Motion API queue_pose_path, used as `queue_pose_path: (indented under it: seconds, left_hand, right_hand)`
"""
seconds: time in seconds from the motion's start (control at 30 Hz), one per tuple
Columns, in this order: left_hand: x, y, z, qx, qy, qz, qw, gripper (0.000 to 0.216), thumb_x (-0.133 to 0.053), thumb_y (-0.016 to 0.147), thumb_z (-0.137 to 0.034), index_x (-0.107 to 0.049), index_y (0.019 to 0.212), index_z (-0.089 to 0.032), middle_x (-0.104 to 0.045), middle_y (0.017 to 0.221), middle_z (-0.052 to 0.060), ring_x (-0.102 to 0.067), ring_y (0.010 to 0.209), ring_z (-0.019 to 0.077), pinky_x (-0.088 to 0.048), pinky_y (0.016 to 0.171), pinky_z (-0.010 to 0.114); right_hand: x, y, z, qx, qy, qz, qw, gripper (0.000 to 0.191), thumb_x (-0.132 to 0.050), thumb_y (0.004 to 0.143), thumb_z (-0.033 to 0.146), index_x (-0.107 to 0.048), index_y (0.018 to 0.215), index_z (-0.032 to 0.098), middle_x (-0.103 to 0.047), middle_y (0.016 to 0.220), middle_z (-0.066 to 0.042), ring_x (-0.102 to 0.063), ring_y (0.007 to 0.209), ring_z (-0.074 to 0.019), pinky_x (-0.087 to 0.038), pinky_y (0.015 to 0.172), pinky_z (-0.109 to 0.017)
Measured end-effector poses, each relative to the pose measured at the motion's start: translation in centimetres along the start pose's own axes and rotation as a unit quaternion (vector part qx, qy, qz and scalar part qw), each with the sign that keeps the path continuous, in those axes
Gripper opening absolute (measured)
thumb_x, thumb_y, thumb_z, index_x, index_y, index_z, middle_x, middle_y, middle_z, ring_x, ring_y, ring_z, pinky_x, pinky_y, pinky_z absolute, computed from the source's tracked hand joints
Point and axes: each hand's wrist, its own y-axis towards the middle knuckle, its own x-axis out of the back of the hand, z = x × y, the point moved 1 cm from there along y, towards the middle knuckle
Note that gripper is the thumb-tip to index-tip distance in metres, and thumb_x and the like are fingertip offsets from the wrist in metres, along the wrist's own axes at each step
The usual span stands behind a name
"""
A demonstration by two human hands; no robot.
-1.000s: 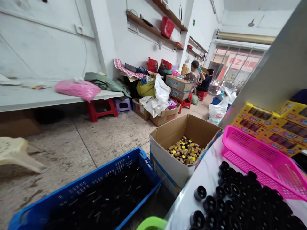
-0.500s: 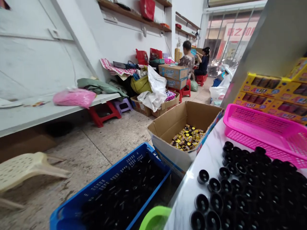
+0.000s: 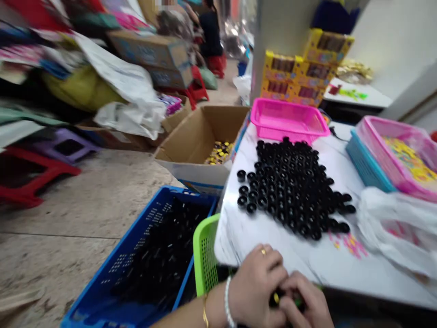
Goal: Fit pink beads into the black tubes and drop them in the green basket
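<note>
Both hands are together at the table's front edge. My left hand, with a ring and bracelets, has its fingers curled inward. Close against it, my right hand is closed too, its thumb and fingers bent. Between them shows a small dark piece with a yellow spot; a bit of green shows beside it. The fingers hide most of it, so I cannot tell its kind or which hand bears it. Beyond the hands, many round black cups stand packed on the white table.
Left of the table are a blue crate of black pieces, a green basket and a cardboard box with small yellow-and-black pieces. On the table lie a pink basket, pink bits and a plastic bag. Two people sit behind.
The view has swung right and down, bringing more of the table into sight. Both my hands have come into the picture at the bottom, around a small dark piece.
</note>
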Motion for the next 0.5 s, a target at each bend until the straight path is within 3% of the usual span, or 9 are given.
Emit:
queue_pose_path:
  seconds: [0.03,0.1,0.2,0.23,0.33,0.4,0.5]
  left_hand:
    - [0.3,-0.2,-0.4,-0.013,-0.03,-0.025,0.999,0.025,-0.077,0.068,-0.033,-0.067,0.087,-0.02,-0.066,0.093,0.008,-0.061,0.082,0.0238,-0.057,0.076,0.046]
    - [1.5,-0.5,-0.8,-0.018,-0.095,-0.08,0.992,0.033,-0.07,0.074,-0.029,-0.069,0.105,-0.02,-0.068,0.106,0.01,-0.064,0.094,0.0249,-0.058,0.084,0.045]
    - [4.4,-0.7,0.6,0.075,-0.101,-0.208,0.97,0.018,-0.067,0.09,-0.026,-0.068,0.107,-0.022,-0.068,0.11,0.009,-0.066,0.103,0.0235,-0.058,0.088,0.04]
    - [5.5,-0.6,1.5,0.112,-0.079,-0.266,0.954,0.013,-0.067,0.094,-0.027,-0.068,0.106,-0.022,-0.068,0.107,0.008,-0.065,0.102,0.0225,-0.057,0.089,0.039]
    - [8.6,0.5,5.2,0.19,-0.057,-0.4,0.895,0.023,-0.069,0.099,-0.041,-0.068,0.11,-0.021,-0.068,0.109,0.007,-0.064,0.1,0.0198,-0.055,0.09,0.036]
    - [9.8,1.7,7.4,0.213,-0.089,-0.407,0.884,0.032,-0.065,0.102,-0.051,-0.068,0.111,-0.02,-0.07,0.105,0.007,-0.066,0.095,0.0178,-0.056,0.087,0.032]
    - [10.1,3.2,9.0,0.212,-0.101,-0.341,0.91,0.043,-0.06,0.104,-0.06,-0.07,0.114,-0.019,-0.071,0.108,0.008,-0.067,0.094,0.0179,-0.055,0.083,0.032]
  right_hand:
    - [0.5,-0.6,0.2,-0.006,0.006,0.002,1.0,0.005,-0.07,0.097,0.034,-0.074,0.095,0.032,-0.071,0.08,0.002,-0.069,0.069,-0.0177,-0.059,0.057,-0.029]
    - [2.4,-1.0,-0.3,0.002,-0.001,-0.042,0.999,0.013,-0.065,0.098,0.021,-0.072,0.088,0.026,-0.07,0.079,0.0,-0.069,0.07,-0.0168,-0.06,0.065,-0.03]
    - [6.4,-0.5,-2.7,-0.045,-0.079,-0.197,0.976,0.002,-0.071,0.096,0.022,-0.073,0.096,0.022,-0.071,0.091,-0.004,-0.07,0.082,-0.0188,-0.06,0.07,-0.031]
    - [7.6,-0.2,-3.6,-0.065,-0.105,-0.229,0.966,0.01,-0.075,0.094,0.026,-0.074,0.103,0.022,-0.072,0.098,-0.005,-0.07,0.085,-0.0192,-0.06,0.069,-0.03]
    - [9.0,1.1,-5.9,-0.108,-0.112,-0.215,0.964,0.032,-0.078,0.093,0.036,-0.073,0.12,0.021,-0.072,0.116,-0.01,-0.07,0.082,-0.017,-0.06,0.066,-0.029]
    - [8.5,2.1,-6.6,-0.116,-0.096,-0.184,0.971,0.038,-0.078,0.093,0.039,-0.071,0.125,0.02,-0.075,0.118,-0.011,-0.07,0.077,-0.015,-0.06,0.066,-0.028]
    - [6.8,3.4,-6.3,-0.119,-0.112,-0.174,0.971,0.049,-0.08,0.091,0.042,-0.066,0.132,0.02,-0.078,0.119,-0.01,-0.069,0.069,-0.0131,-0.059,0.068,-0.029]
